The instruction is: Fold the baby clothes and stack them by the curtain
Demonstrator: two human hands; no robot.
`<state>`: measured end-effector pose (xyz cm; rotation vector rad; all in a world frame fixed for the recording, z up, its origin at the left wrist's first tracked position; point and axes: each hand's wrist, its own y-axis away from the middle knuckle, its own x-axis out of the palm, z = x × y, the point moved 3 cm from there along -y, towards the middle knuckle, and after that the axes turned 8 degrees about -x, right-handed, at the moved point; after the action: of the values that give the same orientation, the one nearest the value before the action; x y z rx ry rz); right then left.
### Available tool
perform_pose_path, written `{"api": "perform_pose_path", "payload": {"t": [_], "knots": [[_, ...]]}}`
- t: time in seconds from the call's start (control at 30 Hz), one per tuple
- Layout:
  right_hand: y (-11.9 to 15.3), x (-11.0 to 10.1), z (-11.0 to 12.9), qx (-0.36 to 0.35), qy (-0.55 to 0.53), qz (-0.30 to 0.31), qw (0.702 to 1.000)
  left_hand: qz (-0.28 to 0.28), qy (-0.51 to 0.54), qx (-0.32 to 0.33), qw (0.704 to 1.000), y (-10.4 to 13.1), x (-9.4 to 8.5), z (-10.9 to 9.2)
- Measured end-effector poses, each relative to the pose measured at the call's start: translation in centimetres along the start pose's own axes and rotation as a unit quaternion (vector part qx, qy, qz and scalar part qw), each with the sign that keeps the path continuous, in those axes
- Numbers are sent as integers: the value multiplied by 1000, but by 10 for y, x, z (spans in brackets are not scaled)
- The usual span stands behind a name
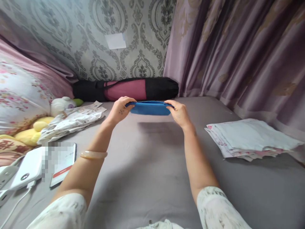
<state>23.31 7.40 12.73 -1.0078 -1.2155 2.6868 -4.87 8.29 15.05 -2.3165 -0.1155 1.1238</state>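
Observation:
Held up in front of me is a flat blue pouch-like item [150,109], with a fold or slit along its upper edge. Whether it is a pouch or a folded cloth, I cannot tell. My left hand [122,109] pinches its left corner between thumb and fingers. At the opposite corner, my right hand [179,113] grips it the same way. The item is level and off the bed, casting a shadow on the grey sheet [147,165] below.
A black and pink rolled bag [126,89] lies along the wall. Stacked cloths [252,136] are at right. On the left are crumpled fabric [73,122], plush toys [35,130], a phone [65,165] and a white power bank [30,168] with a cable.

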Motion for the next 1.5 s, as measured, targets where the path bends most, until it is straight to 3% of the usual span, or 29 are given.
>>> {"api": "perform_pose_path", "payload": {"t": [0.1, 0.23, 0.3, 0.43, 0.6, 0.7, 0.8, 0.9, 1.03, 1.17, 1.5], "knots": [[5, 10, -9, 13, 36, 80, 996, 22, -62, 45, 997, 13, 17, 8], [18, 23, -20, 78, 32, 278, 957, 142, -88, 48, 985, 43, 48, 31], [24, 27, -23, 104, 28, 345, 932, 187, -91, 40, 977, 58, 58, 39], [29, 33, -26, 132, 36, 409, 902, 233, -100, 30, 967, 81, 63, 37], [35, 35, -27, 165, 24, 491, 855, 274, -109, -2, 956, 88, 58, 21], [32, 36, -23, 152, -8, 460, 875, 260, -75, -39, 962, 84, 58, 18], [23, 45, -19, 112, 38, 319, 940, 172, -80, -88, 978, 73, 64, 20], [22, 68, -16, 99, 132, 214, 963, 110, -118, -134, 978, 62, 82, 19], [36, 108, -12, 72, 191, 260, 944, 112, -175, -159, 965, 55, 117, 9], [51, 125, -10, 59, 205, 304, 929, 135, -230, -163, 950, 62, 143, 3], [56, 130, -12, 84, 209, 341, 913, 174, -274, -147, 934, 71, 154, 13]]}}
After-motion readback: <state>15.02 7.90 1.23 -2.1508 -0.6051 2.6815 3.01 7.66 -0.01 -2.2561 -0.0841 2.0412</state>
